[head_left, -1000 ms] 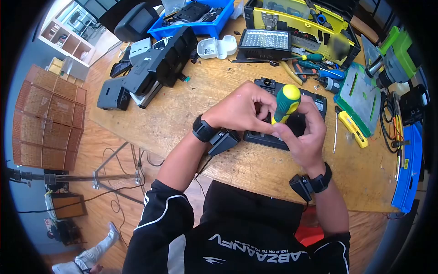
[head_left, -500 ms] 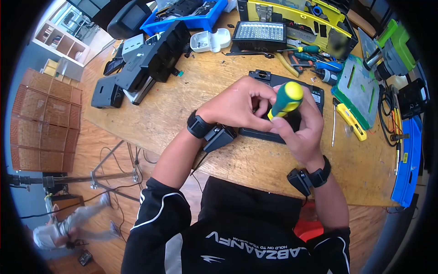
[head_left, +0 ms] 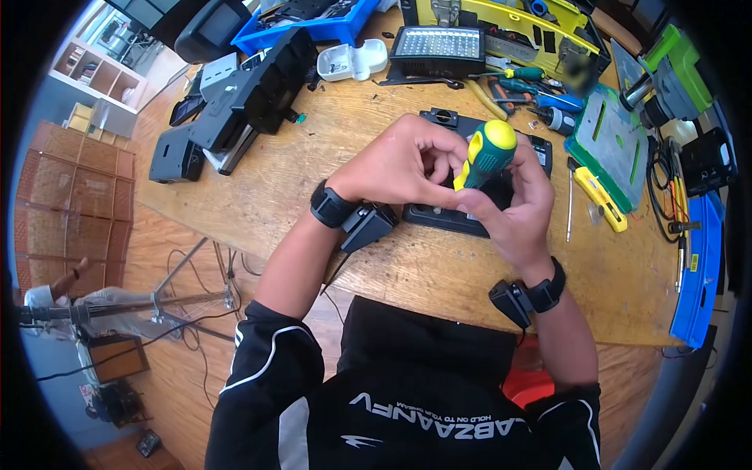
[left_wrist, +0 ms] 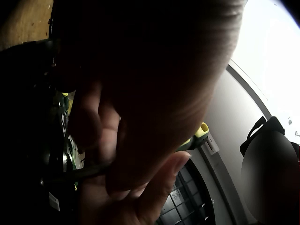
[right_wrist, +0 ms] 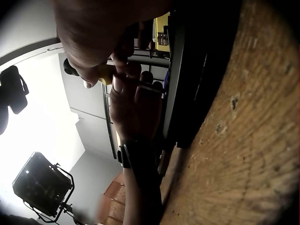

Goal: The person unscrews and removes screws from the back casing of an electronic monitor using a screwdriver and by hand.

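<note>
A screwdriver with a green and yellow handle [head_left: 487, 153] stands tilted over a black plastic device [head_left: 446, 219] on the table. My right hand [head_left: 523, 210] holds the handle, thumb and fingers curled about its lower part. From the other side, my left hand [head_left: 395, 163] pinches the screwdriver where handle meets shaft, its thumb close to the right thumb. The thin shaft [right_wrist: 146, 86] shows past the left fingers in the right wrist view and points at the device. Both hands hide much of the device's middle. The left wrist view is dark, with the shaft [left_wrist: 77, 174] partly visible.
Black plastic housings [head_left: 251, 102] lie at the left. Behind are a blue bin [head_left: 313, 31], a white case [head_left: 351, 61], an LED lamp [head_left: 439, 51] and a yellow toolbox [head_left: 517, 35]. At right lie a utility knife [head_left: 599, 197] and a green drill stand [head_left: 615, 149].
The screwdriver handle has turned, its yellow stripe now facing left, and leans slightly differently. Both hands keep their hold. The head view has shifted a little, and a person in the background has moved.
</note>
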The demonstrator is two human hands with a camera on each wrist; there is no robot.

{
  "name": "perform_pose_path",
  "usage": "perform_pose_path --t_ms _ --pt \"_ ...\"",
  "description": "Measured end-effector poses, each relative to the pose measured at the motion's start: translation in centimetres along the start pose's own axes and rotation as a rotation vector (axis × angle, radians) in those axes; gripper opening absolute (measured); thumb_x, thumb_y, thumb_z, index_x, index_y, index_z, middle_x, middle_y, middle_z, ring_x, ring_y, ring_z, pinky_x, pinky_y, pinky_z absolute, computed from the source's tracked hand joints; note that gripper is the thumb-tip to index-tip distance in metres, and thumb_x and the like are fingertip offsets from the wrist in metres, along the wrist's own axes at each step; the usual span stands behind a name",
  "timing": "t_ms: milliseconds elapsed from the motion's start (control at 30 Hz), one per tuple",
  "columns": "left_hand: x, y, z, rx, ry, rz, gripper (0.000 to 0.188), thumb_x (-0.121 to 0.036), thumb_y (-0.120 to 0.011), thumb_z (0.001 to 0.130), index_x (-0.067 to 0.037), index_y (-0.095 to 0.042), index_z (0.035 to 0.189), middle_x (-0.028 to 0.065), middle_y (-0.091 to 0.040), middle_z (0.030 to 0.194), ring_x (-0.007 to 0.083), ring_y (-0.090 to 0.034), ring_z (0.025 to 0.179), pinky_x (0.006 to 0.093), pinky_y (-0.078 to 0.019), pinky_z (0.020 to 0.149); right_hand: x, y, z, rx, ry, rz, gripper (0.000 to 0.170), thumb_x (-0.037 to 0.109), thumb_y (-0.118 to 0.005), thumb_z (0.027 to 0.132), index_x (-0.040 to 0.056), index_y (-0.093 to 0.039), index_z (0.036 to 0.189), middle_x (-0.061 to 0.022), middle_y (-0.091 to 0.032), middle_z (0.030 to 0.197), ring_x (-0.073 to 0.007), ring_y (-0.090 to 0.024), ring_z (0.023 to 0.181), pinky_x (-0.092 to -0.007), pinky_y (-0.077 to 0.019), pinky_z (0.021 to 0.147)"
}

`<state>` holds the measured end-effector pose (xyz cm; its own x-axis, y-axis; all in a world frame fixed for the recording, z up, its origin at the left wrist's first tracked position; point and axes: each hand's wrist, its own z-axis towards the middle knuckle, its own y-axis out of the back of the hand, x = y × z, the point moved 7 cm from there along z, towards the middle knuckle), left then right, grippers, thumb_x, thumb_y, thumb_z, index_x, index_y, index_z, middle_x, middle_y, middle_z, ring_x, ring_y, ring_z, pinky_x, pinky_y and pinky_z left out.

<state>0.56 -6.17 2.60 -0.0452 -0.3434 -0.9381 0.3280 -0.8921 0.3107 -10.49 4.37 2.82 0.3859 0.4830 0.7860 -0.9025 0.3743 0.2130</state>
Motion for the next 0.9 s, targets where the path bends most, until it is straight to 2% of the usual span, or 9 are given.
perform_pose_path --t_ms 100,200,300,367,467,567,667,833,900 --pt "-0.21 0.04 0.01 0.017 -0.028 -0.018 0.026 -0.002 -0.085 0.078 0.000 -0.073 0.101 -0.0062 -0.062 0.068 -0.0030 -0.052 0.058 0.0158 -0.0373 0.052 -0.04 0.06 0.21 -0.004 0.036 0.060 0.040 0.024 -0.070 0.093 -0.0010 -0.065 0.124 -0.0125 -0.062 0.123 -0.0189 -0.060 0.105 -0.0320 -0.0502 0.090" --pt "-0.26 -0.10 -0.08 0.039 0.023 -0.092 0.031 0.000 -0.084 0.080 0.002 -0.072 0.109 -0.0044 -0.068 0.081 -0.0023 -0.058 0.064 0.0141 -0.0414 0.056 0.10 0.03 0.30 0.012 0.011 0.113 0.041 0.024 -0.069 0.094 -0.0013 -0.065 0.125 -0.0127 -0.061 0.124 -0.0182 -0.061 0.106 -0.0309 -0.0509 0.089" --pt "-0.01 -0.30 -0.12 0.055 0.023 -0.166 0.032 0.001 -0.084 0.079 0.002 -0.072 0.109 -0.0038 -0.069 0.081 -0.0022 -0.058 0.064 0.0144 -0.0416 0.056 -0.15 0.04 0.04 0.034 -0.030 0.069 0.042 0.022 -0.073 0.090 -0.0021 -0.064 0.124 -0.0127 -0.061 0.125 -0.0183 -0.062 0.105 -0.0306 -0.0513 0.089" --pt "-0.23 -0.34 -0.10 0.047 0.003 -0.141 0.032 0.002 -0.083 0.079 0.002 -0.072 0.110 -0.0032 -0.069 0.082 -0.0019 -0.058 0.064 0.0146 -0.0420 0.056 -0.15 0.34 -0.02 -0.031 0.040 0.015 0.041 0.018 -0.078 0.086 -0.0020 -0.065 0.120 -0.0124 -0.061 0.125 -0.0181 -0.062 0.102 -0.0304 -0.0516 0.088" --pt "-0.35 -0.21 0.00 0.031 -0.018 -0.068 0.032 0.003 -0.082 0.079 0.002 -0.072 0.110 -0.0024 -0.069 0.082 -0.0015 -0.059 0.064 0.0149 -0.0425 0.056 0.06 0.27 0.10 -0.016 0.090 0.018 0.043 0.016 -0.082 0.082 -0.0023 -0.065 0.117 -0.0121 -0.062 0.124 -0.0181 -0.063 0.100 -0.0302 -0.0518 0.087" --pt "-0.27 -0.07 -0.05 0.023 0.005 -0.055 0.032 0.002 -0.082 0.079 0.003 -0.072 0.109 -0.0021 -0.069 0.081 -0.0012 -0.060 0.064 0.0148 -0.0423 0.055 0.02 0.29 0.04 -0.058 0.034 0.100 0.044 0.018 -0.082 0.081 -0.0015 -0.065 0.116 -0.0117 -0.062 0.122 -0.0181 -0.063 0.100 -0.0300 -0.0519 0.086" --pt "-0.24 -0.27 -0.05 0.021 0.049 -0.118 0.030 0.000 -0.084 0.078 0.002 -0.072 0.105 -0.0022 -0.069 0.079 -0.0011 -0.060 0.064 0.0147 -0.0420 0.055 0.48 0.34 0.43 -0.021 0.032 0.035 0.043 0.018 -0.084 0.079 0.0000 -0.066 0.113 -0.0113 -0.062 0.121 -0.0177 -0.063 0.098 -0.0299 -0.0522 0.085" --pt "0.52 -0.36 -0.06 0.019 0.020 -0.176 0.026 -0.001 -0.084 0.078 0.002 -0.072 0.101 -0.0026 -0.068 0.075 -0.0011 -0.060 0.062 0.0149 -0.0423 0.056 0.39 0.29 0.23 -0.013 0.079 -0.040 0.041 0.022 -0.078 0.084 -0.0016 -0.066 0.115 -0.0115 -0.062 0.122 -0.0182 -0.063 0.098 -0.0301 -0.0525 0.083" --pt "0.29 -0.25 0.08 0.022 -0.024 -0.001 0.024 -0.001 -0.083 0.078 0.001 -0.072 0.100 -0.0023 -0.068 0.074 -0.0009 -0.060 0.063 0.0152 -0.0427 0.056 0.65 0.35 0.15 -0.036 0.103 -0.045 0.040 0.023 -0.076 0.085 -0.0028 -0.066 0.115 -0.0117 -0.062 0.123 -0.0185 -0.064 0.098 -0.0301 -0.0525 0.083"
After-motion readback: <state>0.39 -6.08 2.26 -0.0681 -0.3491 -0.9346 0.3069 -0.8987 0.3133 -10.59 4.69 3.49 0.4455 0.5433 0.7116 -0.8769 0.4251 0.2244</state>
